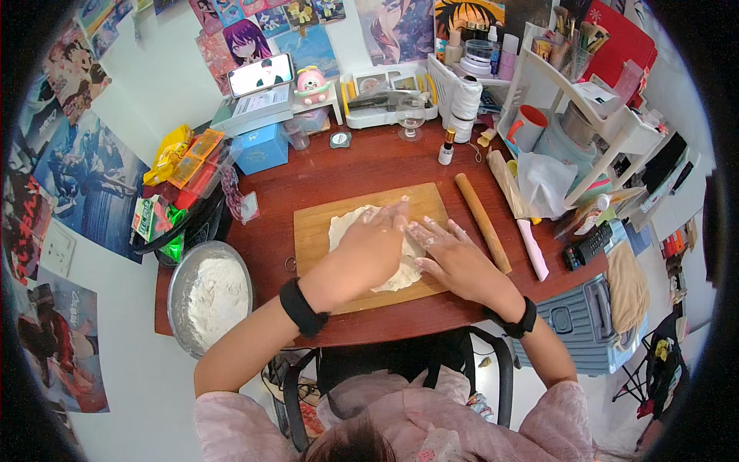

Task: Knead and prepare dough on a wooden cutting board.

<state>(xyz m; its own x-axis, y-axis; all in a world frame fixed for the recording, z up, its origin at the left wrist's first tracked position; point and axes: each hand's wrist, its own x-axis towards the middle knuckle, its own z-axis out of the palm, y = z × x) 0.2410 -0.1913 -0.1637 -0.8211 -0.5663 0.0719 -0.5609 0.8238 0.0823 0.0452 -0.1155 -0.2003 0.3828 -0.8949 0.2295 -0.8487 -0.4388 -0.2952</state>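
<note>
A flattened sheet of pale dough (399, 282) with an uneven edge lies on a wooden cutting board (314, 237). My left hand (369, 245) rests over the middle of the dough and covers much of it; how its fingers are bent is partly hidden. Flour whitens the spread fingers of my right hand (462, 254), which is at the dough's right side with nothing in its grasp. Both wrists carry black bands. Right of the board lies a wooden rolling pin (484, 224). At the table's left edge, a metal bowl (175, 294) contains white flour (216, 297).
Beyond the rolling pin is a knife with a pink handle (532, 248), near a black remote control (588, 245). A stemmed glass (410, 118) and a small white bottle (445, 151) stand at the back. A phone (261, 75) leans above a blue box (261, 149).
</note>
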